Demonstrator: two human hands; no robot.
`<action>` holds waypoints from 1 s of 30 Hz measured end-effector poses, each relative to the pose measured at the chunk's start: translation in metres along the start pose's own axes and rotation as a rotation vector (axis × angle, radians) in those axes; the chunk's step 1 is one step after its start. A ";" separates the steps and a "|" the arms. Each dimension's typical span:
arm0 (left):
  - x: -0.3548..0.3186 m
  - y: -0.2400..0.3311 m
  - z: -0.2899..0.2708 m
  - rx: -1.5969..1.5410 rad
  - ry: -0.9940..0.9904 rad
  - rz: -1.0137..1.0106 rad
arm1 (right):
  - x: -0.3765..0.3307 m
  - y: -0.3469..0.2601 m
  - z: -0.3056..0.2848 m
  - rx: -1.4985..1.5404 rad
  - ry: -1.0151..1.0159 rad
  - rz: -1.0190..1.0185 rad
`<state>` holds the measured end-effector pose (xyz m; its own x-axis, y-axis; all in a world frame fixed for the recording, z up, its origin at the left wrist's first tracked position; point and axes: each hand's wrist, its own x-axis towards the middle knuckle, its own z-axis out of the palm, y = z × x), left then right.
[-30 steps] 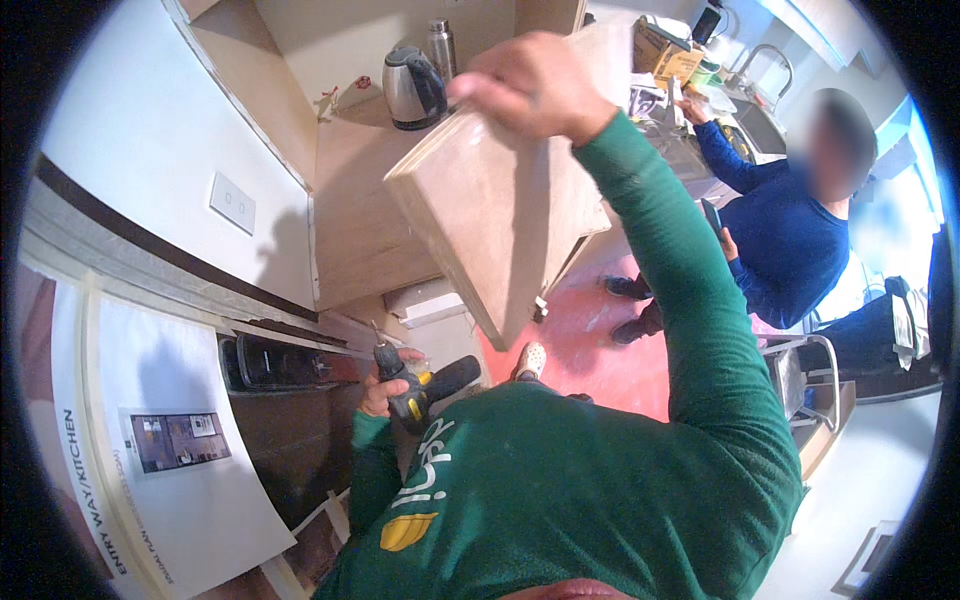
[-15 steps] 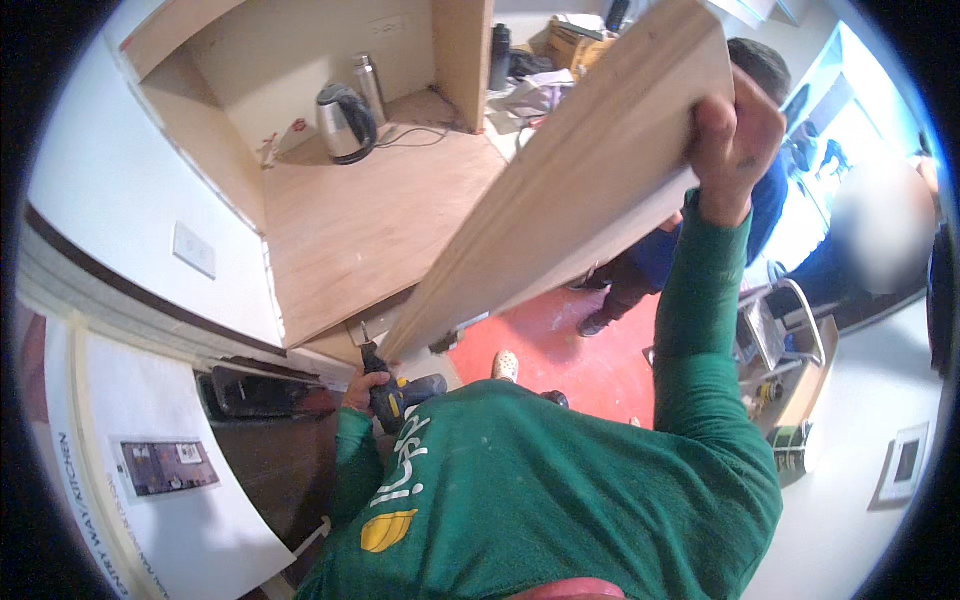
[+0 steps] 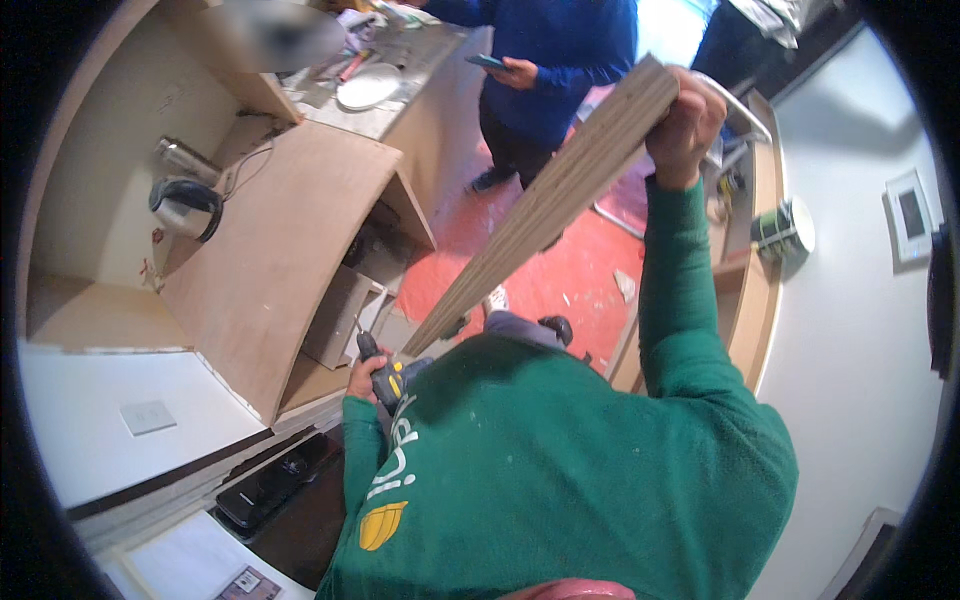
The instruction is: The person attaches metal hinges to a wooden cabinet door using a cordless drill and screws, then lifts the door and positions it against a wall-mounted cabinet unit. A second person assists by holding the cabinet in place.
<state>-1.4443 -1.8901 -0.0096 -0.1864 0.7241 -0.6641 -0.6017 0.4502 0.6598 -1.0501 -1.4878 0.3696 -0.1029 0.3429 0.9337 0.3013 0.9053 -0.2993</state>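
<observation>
My right hand [image 3: 686,122] grips the top edge of a long plywood board [image 3: 545,205], which slants from upper right down to my chest, seen edge-on. My left hand [image 3: 366,376] holds a black and yellow cordless drill [image 3: 388,378] low beside the wooden countertop [image 3: 290,250]. My green sleeves and sweatshirt fill the lower middle of the view.
A person in a blue top [image 3: 545,55] stands ahead on the red floor [image 3: 560,270], holding a phone. A kettle [image 3: 185,208] and a metal flask [image 3: 185,158] stand on the counter at left. A roll of tape [image 3: 785,228] sits on a shelf at right.
My view has swung right and down. The board has turned from showing its face to edge-on, with my right hand still on its top. The drill stays in my left hand.
</observation>
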 end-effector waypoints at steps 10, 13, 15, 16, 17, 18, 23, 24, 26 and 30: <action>0.039 0.028 0.066 0.275 -0.179 -0.036 | 0.038 0.085 -0.038 -0.005 -0.148 -0.205; 0.053 0.035 0.094 0.330 -0.171 -0.092 | 0.049 0.113 -0.049 -0.011 -0.262 -0.184; 0.063 0.037 0.114 0.301 -0.141 -0.139 | 0.055 0.143 -0.057 -0.024 -0.268 -0.277; 0.064 0.035 0.122 0.280 -0.117 -0.160 | 0.057 0.156 -0.058 0.005 -0.272 -0.311; 0.067 0.035 0.135 0.291 -0.109 -0.167 | 0.058 0.171 -0.064 0.035 -0.289 -0.303; 0.064 0.035 0.146 0.302 -0.101 -0.172 | 0.057 0.186 -0.070 0.065 -0.305 -0.296; 0.083 0.039 0.192 0.323 -0.030 -0.162 | 0.077 0.237 -0.082 0.173 -0.336 -0.413; 0.092 0.040 0.199 0.314 -0.019 -0.159 | 0.084 0.249 -0.083 0.182 -0.338 -0.423; 0.097 0.038 0.212 0.294 0.018 -0.168 | 0.092 0.270 -0.084 0.213 -0.346 -0.429; 0.115 0.042 0.255 0.410 0.037 -0.196 | 0.121 0.314 -0.089 0.143 -0.390 -0.479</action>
<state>-1.2935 -1.6549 0.0317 -0.1322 0.5887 -0.7975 -0.2728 0.7518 0.6003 -0.8841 -1.1845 0.4062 -0.5411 -0.0668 0.8383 0.0098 0.9963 0.0857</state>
